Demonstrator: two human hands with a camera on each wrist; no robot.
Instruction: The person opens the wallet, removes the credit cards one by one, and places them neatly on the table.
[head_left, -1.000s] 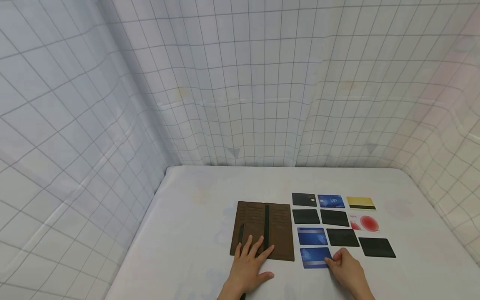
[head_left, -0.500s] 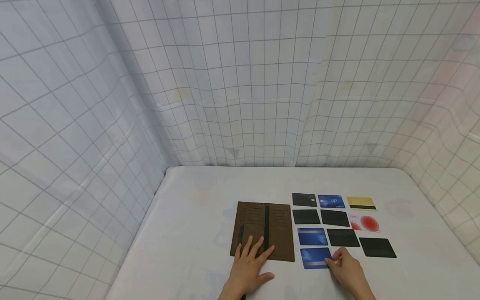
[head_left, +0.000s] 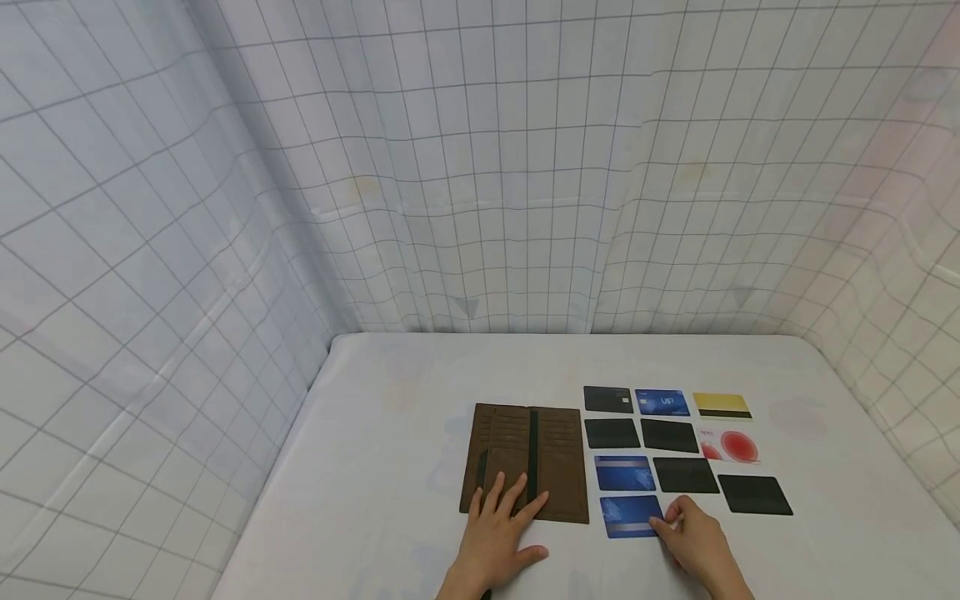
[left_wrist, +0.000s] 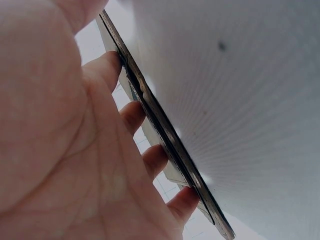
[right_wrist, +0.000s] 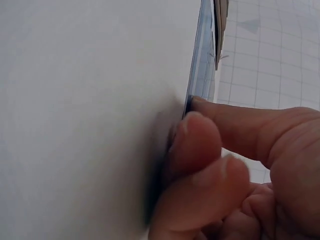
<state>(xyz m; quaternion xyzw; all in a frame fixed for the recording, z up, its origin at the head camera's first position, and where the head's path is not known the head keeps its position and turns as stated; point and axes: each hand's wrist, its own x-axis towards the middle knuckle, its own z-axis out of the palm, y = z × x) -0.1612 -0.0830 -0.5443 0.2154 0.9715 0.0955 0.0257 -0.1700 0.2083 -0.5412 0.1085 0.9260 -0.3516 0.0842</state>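
A brown wallet [head_left: 561, 467] lies unfolded on the white table, its card slots and a dark centre strip facing up. Across its near edge rests my left hand [head_left: 491, 533], fingers spread; the left wrist view shows the fingertips on the wallet [left_wrist: 170, 135] seen edge-on. To the right, my right hand [head_left: 697, 537] has thumb and curled fingers at the right edge of the nearest blue card [head_left: 628, 515], which lies flat. In the right wrist view the thumb presses on that card [right_wrist: 200, 65], with the other fingers bent beside it.
Several cards lie in rows right of the wallet: a second blue card [head_left: 624, 472], a blue VIP card [head_left: 663, 402], a yellow card [head_left: 722, 405], a pink-and-white card [head_left: 738, 447] and black cards [head_left: 753, 495]. Gridded white curtains [head_left: 480, 167] surround the table [head_left: 360, 467].
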